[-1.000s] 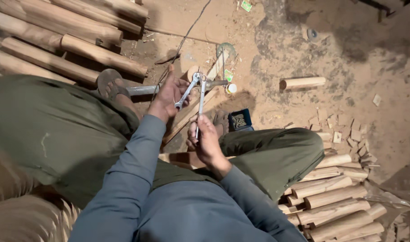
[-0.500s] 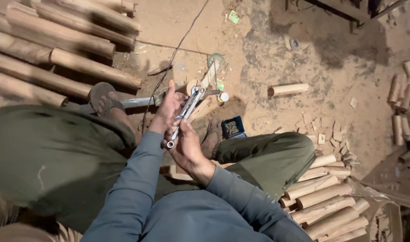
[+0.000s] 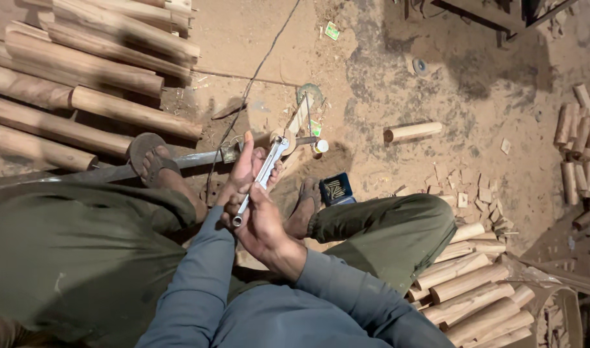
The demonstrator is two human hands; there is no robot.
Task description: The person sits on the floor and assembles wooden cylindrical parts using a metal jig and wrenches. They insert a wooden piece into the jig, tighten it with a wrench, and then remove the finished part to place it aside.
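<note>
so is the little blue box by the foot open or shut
Open: the small blue box on the ground shows its contents from above, thin pale pieces, with no lid over them.

I see a sandy dirt floor (image 3: 385, 71) carrying everything here: long wooden poles (image 3: 95, 71) lie side by side at upper left, and one short cut log (image 3: 412, 131) sits alone near the middle. Small wood offcuts (image 3: 469, 190) are scattered just beside a stack of short logs (image 3: 475, 290) at lower right, a small open box (image 3: 337, 189) rests near them, and a thin cable (image 3: 256, 71) runs across the dirt.
</note>
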